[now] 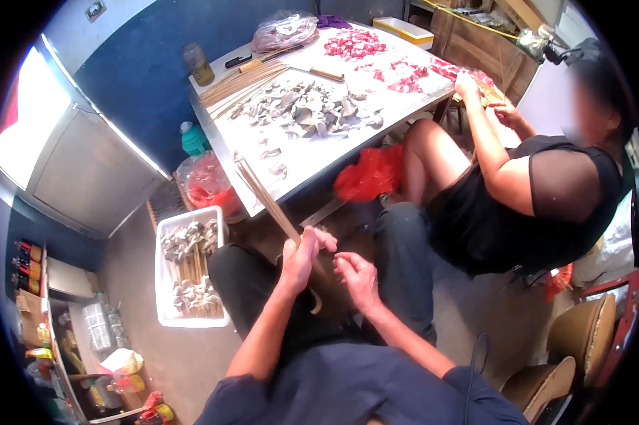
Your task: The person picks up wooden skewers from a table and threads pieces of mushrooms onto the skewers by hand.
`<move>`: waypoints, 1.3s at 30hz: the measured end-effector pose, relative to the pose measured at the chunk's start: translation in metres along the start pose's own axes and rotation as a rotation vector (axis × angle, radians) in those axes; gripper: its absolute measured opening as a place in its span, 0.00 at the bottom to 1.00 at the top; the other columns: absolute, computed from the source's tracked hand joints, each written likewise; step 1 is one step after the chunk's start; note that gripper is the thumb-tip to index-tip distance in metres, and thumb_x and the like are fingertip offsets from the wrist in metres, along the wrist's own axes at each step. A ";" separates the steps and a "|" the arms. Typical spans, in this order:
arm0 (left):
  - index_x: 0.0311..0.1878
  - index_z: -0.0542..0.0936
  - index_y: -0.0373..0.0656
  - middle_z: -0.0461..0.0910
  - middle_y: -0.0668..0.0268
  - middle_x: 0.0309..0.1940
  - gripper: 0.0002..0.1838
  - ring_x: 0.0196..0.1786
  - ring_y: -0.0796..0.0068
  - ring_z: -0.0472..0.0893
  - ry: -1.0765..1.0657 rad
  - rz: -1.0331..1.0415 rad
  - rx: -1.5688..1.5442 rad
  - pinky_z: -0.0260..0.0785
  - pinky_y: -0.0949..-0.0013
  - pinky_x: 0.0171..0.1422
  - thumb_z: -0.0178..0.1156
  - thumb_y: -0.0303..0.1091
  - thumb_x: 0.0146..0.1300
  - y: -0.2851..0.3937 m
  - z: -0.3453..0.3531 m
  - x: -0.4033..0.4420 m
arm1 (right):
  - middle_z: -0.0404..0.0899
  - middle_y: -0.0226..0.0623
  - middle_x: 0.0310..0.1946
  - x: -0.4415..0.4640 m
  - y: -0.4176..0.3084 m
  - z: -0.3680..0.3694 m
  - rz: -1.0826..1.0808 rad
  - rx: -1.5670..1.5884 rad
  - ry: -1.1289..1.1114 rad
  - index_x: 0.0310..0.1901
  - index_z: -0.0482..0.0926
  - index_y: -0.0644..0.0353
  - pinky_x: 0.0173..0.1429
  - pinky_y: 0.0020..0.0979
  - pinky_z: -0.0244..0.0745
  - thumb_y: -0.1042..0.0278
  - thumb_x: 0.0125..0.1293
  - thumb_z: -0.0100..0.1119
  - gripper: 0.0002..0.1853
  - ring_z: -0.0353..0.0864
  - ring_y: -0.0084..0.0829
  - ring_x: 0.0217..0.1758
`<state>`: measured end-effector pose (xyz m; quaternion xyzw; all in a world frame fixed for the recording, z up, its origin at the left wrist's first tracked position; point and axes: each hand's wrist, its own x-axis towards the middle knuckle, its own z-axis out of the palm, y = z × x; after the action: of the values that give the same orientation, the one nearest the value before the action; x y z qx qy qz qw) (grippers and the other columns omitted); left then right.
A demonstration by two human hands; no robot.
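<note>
My left hand (300, 258) is wrapped round a bundle of thin wooden skewers (266, 200), which slants up and left to the near edge of the white table (224, 134). Close by on its right, my right hand (357, 278) has its fingers curled together; whatever they may hold is too small to make out. A pile of grey-white pieces (311, 106) lies on the table beyond my hands. More skewers (245, 85) are spread at the pile's left. On the floor to my left, a white basket (162, 283) holds skewers threaded with similar grey pieces.
At the right sits a co-worker (532, 170), hands over red and white pieces (468, 71). A red plastic bag (370, 172) hangs below the table edge. A jar (198, 65), a teal bottle (193, 139) and a knife (327, 74) are around the table.
</note>
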<state>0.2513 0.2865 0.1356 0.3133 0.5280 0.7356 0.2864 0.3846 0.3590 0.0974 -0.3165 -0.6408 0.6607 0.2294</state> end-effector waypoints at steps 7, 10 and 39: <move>0.46 0.80 0.31 0.83 0.58 0.40 0.30 0.41 0.73 0.81 -0.004 -0.243 -0.018 0.73 0.69 0.51 0.40 0.53 0.75 -0.016 0.023 -0.032 | 0.83 0.45 0.36 -0.019 -0.024 -0.009 -0.150 -0.150 -0.157 0.44 0.80 0.65 0.44 0.31 0.76 0.64 0.67 0.54 0.13 0.84 0.33 0.39; 0.37 0.81 0.34 0.83 0.57 0.41 0.32 0.37 0.74 0.80 0.047 -0.212 -0.084 0.74 0.70 0.45 0.40 0.55 0.75 -0.023 0.017 -0.033 | 0.83 0.42 0.33 -0.018 -0.016 0.005 -0.002 0.029 -0.194 0.46 0.78 0.64 0.43 0.31 0.76 0.63 0.70 0.52 0.14 0.83 0.30 0.37; 0.14 0.70 0.38 0.84 0.56 0.32 0.33 0.35 0.73 0.78 0.140 -0.259 0.113 0.71 0.68 0.44 0.47 0.51 0.73 0.009 0.006 -0.003 | 0.75 0.29 0.23 0.001 -0.026 0.008 0.095 0.063 -0.416 0.34 0.77 0.62 0.33 0.25 0.67 0.61 0.71 0.51 0.13 0.73 0.19 0.28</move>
<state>0.2563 0.2852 0.1454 0.2060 0.6230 0.6818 0.3232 0.3753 0.3564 0.1229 -0.1956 -0.6377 0.7416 0.0706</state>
